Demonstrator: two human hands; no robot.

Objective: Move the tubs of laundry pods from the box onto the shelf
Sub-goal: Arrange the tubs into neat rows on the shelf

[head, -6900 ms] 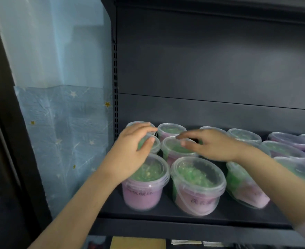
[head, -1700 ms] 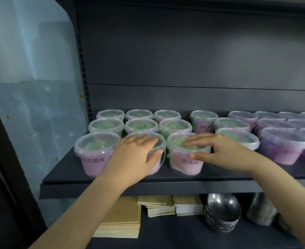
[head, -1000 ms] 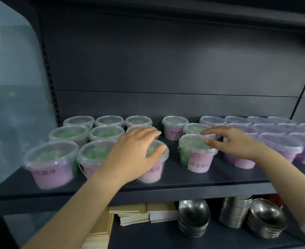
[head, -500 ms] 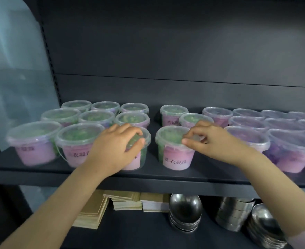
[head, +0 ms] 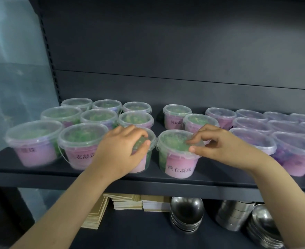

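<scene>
From the head camera, rows of lidded tubs stand on the dark shelf (head: 220, 180). The left hand (head: 120, 150) curls its fingers over the lid of a front-row tub (head: 148, 159), gripping it. The right hand (head: 218, 146) pinches the lid rim of the neighbouring tub (head: 178, 164) between thumb and bent fingers. Steel bowls (head: 186, 212) sit on the level below.

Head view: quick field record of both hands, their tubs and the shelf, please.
left hand: fingers curled over third front tub
right hand: pinches lid rim of fourth front tub
both tubs: upright on shelf, near front edge
other tubs: three rows, lids on
below: steel bowls, card stacks
</scene>
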